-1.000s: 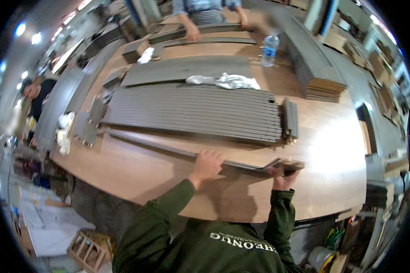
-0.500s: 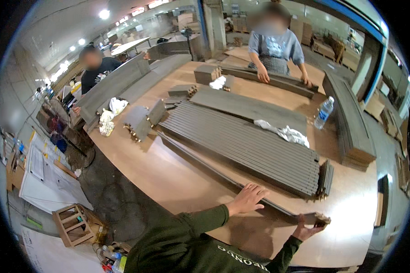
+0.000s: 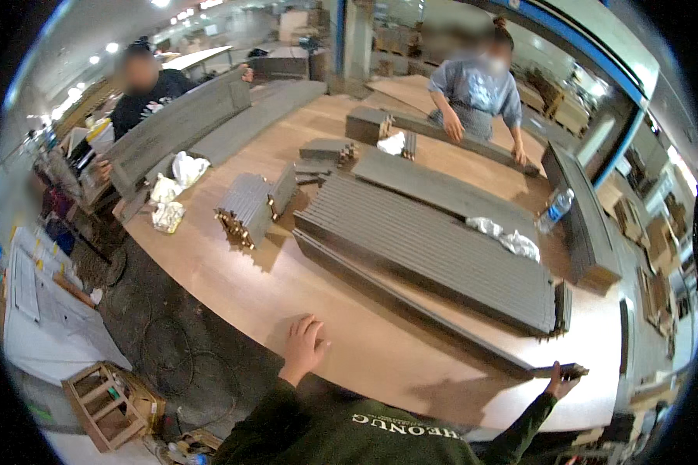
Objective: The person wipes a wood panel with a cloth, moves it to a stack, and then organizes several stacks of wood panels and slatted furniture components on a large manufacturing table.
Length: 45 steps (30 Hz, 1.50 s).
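Observation:
A long, narrow grey board (image 3: 419, 308) runs slantwise across the near part of the table. At its right end my right hand (image 3: 557, 384) is closed around a short grey piece (image 3: 572, 371) with light-coloured ends; whether it meets the long board is hard to tell. My left hand (image 3: 305, 349) is empty by the near table edge, fingers apart and slightly bent. Just beyond the long board lies a wide row of grey slats (image 3: 434, 252), side by side. A bundle of shorter grey pieces (image 3: 248, 203) with brass-coloured ends stands farther left.
Crumpled white cloths (image 3: 512, 239) lie on the slats' far side. A water bottle (image 3: 556, 211) stands beside stacked grey boards (image 3: 578, 221) on the right. Across the table a person (image 3: 477, 89) handles a grey board; another person (image 3: 151, 93) holds a wide grey panel (image 3: 182, 128) at left.
My left hand has come off the long board and moved left to the near table edge. My right hand has shifted slightly right, still holding the short piece. The view has shifted.

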Each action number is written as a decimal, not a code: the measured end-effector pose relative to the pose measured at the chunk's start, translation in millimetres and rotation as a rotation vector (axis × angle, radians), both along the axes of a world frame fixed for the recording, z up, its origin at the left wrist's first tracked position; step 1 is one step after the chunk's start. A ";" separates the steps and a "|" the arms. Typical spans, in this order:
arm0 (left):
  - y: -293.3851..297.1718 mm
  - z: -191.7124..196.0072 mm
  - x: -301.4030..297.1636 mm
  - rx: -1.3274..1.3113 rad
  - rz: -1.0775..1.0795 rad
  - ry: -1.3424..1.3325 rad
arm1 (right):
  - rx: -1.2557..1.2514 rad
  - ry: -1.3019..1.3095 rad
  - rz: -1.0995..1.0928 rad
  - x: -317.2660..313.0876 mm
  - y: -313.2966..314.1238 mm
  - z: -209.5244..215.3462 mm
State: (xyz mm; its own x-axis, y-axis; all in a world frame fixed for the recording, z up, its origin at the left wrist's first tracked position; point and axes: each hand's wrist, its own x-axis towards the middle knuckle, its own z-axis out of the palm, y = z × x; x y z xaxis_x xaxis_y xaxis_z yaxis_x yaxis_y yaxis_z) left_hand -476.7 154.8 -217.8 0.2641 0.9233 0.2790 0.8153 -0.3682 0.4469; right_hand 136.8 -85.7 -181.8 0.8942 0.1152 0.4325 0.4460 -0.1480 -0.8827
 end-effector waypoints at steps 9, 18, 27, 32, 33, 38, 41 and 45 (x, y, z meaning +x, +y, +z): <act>145.4 86.6 9.4 0.062 -0.207 -0.398 | 0.108 0.172 0.006 -10.1 -10.1 -17.3; 264.9 99.2 173.2 0.126 -0.600 -0.112 | -0.286 0.101 -0.235 -36.6 16.1 -3.8; 356.1 93.5 322.5 0.178 -0.666 0.296 | 0.040 0.309 -0.079 -54.0 37.7 33.2; 398.4 55.4 351.1 0.263 -0.616 0.386 | -0.164 0.199 -0.094 -57.9 29.0 38.4; 400.7 40.9 352.6 0.274 -0.627 0.387 | -0.179 0.191 -0.110 -54.0 26.3 32.1; 376.3 83.9 348.7 0.123 -0.704 0.509 | -0.217 0.184 -0.154 -53.5 24.6 27.6; 383.3 83.5 334.9 0.285 -0.705 0.481 | -0.170 0.134 -0.132 -53.3 29.2 27.7; 384.0 105.8 312.5 0.354 -0.751 0.439 | -0.083 0.160 -0.101 -53.5 29.8 19.9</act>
State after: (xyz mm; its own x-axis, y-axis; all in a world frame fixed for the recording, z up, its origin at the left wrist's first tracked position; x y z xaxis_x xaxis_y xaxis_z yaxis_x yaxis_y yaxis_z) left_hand -164.2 538.9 -112.0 0.9047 0.3484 0.2451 0.3776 -0.9222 -0.0831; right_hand 83.4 -56.0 -161.9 0.9595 0.0511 0.2769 0.2805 -0.2595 -0.9241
